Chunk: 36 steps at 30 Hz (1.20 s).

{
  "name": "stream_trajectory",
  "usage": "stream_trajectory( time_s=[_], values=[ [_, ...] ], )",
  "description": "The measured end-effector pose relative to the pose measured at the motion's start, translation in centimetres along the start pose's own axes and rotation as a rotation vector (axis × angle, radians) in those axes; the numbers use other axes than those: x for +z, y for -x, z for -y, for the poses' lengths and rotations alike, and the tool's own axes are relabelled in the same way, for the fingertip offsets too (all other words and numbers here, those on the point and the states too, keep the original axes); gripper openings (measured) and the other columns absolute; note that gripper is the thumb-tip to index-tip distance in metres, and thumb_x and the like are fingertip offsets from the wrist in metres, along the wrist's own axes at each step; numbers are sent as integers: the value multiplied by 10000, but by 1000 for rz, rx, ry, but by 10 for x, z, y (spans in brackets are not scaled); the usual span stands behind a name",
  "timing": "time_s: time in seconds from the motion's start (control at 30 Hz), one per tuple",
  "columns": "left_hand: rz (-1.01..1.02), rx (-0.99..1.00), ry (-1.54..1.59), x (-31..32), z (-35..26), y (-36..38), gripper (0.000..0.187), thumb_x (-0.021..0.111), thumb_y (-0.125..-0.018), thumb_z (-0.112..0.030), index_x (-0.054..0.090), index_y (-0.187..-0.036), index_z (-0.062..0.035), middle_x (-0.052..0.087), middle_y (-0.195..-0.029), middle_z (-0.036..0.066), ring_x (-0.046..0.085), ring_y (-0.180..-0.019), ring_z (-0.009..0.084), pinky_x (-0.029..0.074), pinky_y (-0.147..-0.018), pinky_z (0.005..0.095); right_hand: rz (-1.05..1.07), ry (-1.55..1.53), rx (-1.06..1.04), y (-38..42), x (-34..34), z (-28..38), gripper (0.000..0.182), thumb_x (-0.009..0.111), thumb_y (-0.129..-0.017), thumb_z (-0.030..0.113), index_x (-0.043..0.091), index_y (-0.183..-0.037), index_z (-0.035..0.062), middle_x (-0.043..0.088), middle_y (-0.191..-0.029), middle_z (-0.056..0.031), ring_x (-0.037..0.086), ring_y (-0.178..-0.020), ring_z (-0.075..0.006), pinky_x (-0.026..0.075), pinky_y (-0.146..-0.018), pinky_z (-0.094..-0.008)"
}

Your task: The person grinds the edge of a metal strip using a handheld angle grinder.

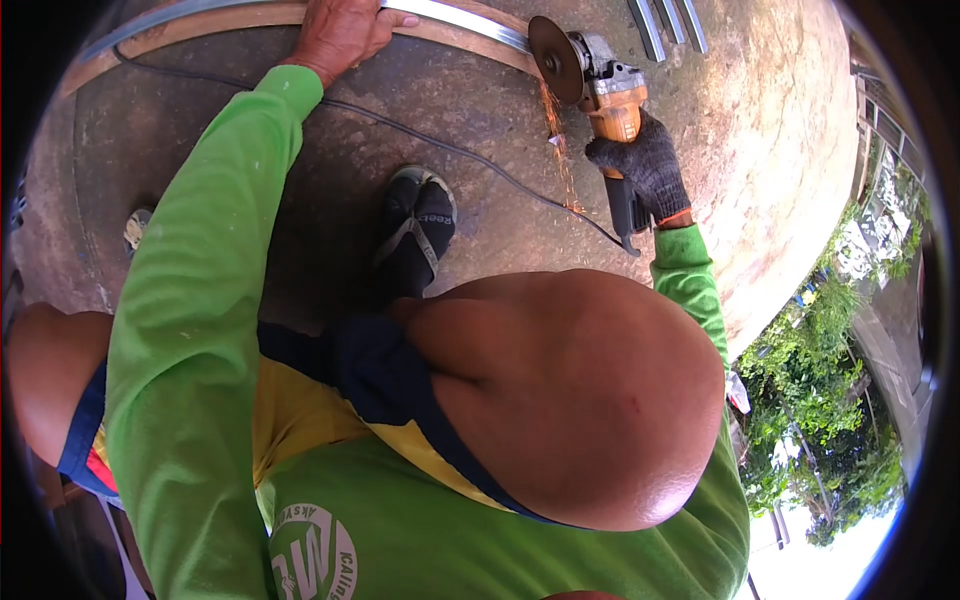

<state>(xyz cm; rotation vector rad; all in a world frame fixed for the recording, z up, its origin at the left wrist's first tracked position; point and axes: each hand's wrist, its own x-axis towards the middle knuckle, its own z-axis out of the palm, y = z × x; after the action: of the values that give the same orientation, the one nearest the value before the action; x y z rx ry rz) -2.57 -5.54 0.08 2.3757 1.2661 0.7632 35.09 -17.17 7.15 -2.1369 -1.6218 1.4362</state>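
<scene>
My bare left hand (pixel 343 35) is closed over a long metal strip (pixel 455 18) near the top of the view. Beneath the strip runs a brown wooden piece (pixel 428 33). In a dark glove, my right hand (pixel 645 165) is wrapped round the orange body of an angle grinder (pixel 618 110). The grinder's disc (pixel 556 60) is at the strip's right end, and orange sparks (pixel 557 140) stream down from there toward the floor.
A dark power cord (pixel 430 137) crosses the concrete floor (pixel 520 235) from the grinder to the upper left. Several short metal pieces (pixel 668 25) lie at the top right. My sandalled foot (pixel 418 222) is below the cord. Green plants (pixel 815 390) show at the right.
</scene>
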Motion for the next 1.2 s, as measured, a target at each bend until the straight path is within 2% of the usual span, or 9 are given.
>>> stream_trajectory(
  time_s=[0.07,0.17,0.27,0.37,0.67,0.77,0.87,0.97,1.2],
  values=[
    [-1,7,-2,0,0,0,168,704,-766,-107,573,-847,-37,527,-882,154,532,-907,380,409,-822,498,5,31,-7,-6,0,-3,519,904,-678,170,680,-1117,6,738,-952,-85,702,-819,-171,578,-766,-338],
    [-2,15,-17,1,2,1,169,705,-766,-107,573,-845,-36,527,-879,156,533,-904,380,411,-816,498,5,58,-30,-8,0,-8,537,890,-677,289,697,-1114,45,753,-947,-105,728,-859,-208,579,-794,-351],
    [-5,18,-15,0,3,1,180,713,-765,-123,577,-842,-34,529,-875,157,534,-895,380,413,-810,498,10,38,37,0,0,-3,532,906,-677,178,681,-1130,14,740,-961,-79,703,-834,-168,579,-776,-339],
    [-2,8,2,1,3,0,187,722,-762,-130,585,-842,-31,531,-868,157,533,-883,379,412,-806,496,10,56,21,3,3,-25,543,894,-662,282,695,-1108,47,754,-945,-101,727,-852,-216,580,-797,-360],
    [-4,4,32,-2,1,0,194,749,-760,-115,595,-833,-22,542,-860,151,541,-884,372,412,-804,479,42,-6,-6,5,2,-21,542,883,-682,273,682,-1126,39,747,-980,-103,719,-877,-216,574,-816,-359],
    [-5,-1,38,-2,0,-1,186,741,-759,-113,595,-836,-26,543,-864,151,541,-890,375,411,-809,481,5,3,-2,2,3,-14,506,897,-679,156,679,-1111,9,732,-950,-75,694,-817,-167,578,-777,-338],
    [-3,11,23,-3,0,-1,190,742,-756,-110,594,-845,-31,542,-873,151,541,-899,377,412,-814,486,25,-61,46,-2,1,-11,500,895,-678,157,682,-1107,13,732,-931,-80,696,-813,-166,577,-767,-336],
    [1,12,8,-2,2,0,197,747,-756,-112,593,-853,-34,543,-882,152,542,-908,380,413,-821,491,9,40,-40,-3,-1,-6,533,889,-690,299,704,-1120,44,756,-973,-92,721,-879,-201,570,-818,-354],
    [4,-20,7,-1,1,0,201,748,-750,-102,587,-850,-35,540,-883,156,544,-916,384,415,-830,500,11,66,-42,-4,-3,-4,557,893,-692,310,704,-1144,45,760,-998,-105,729,-896,-226,571,-827,-359]
  ],
)
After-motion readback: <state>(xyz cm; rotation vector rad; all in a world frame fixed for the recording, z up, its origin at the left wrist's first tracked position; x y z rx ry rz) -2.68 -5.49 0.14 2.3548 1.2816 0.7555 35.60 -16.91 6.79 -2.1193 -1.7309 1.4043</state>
